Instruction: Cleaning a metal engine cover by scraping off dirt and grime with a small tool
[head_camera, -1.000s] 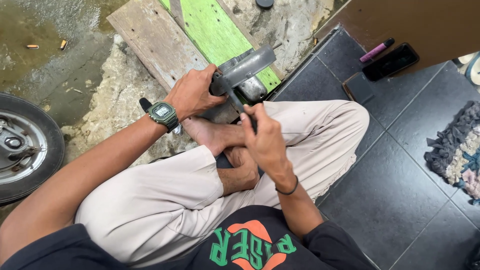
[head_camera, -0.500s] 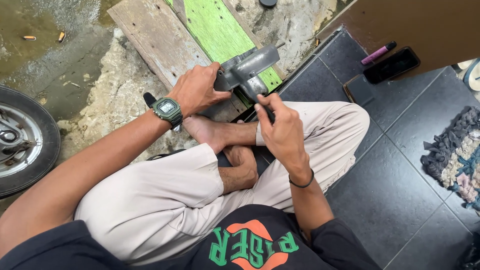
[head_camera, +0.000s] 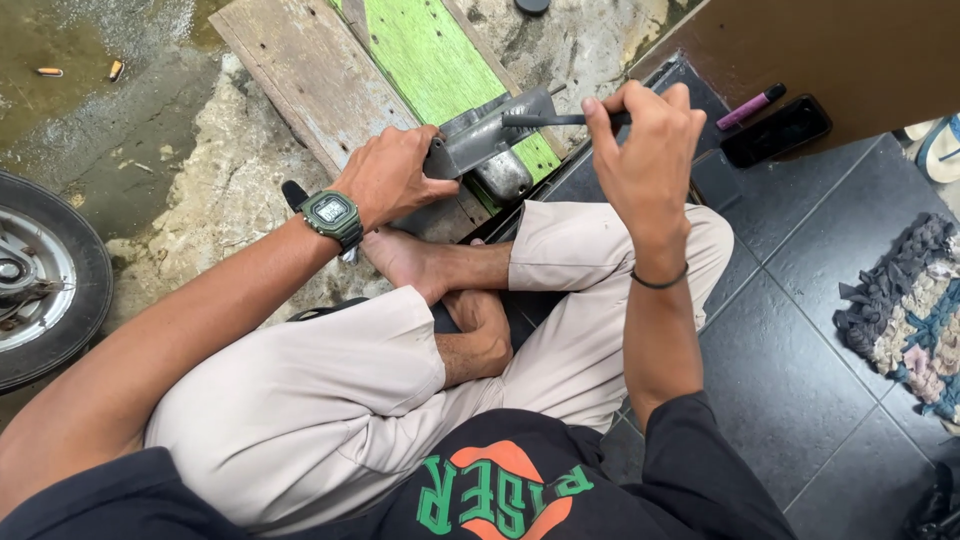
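A grey metal machine part (head_camera: 487, 150) sits over the green plank's near end, just ahead of the crossed legs: a flat, angular guard-like plate on top, a rounded, shinier housing tucked beneath it. A slim dark rod-shaped tool (head_camera: 548, 120) lies level across the plate's top right edge, its tip touching the metal.

black top, orange-green print | beige trousers | green wristwatch (head_camera: 332, 213) left | thin black band (head_camera: 658, 281) right | barefoot
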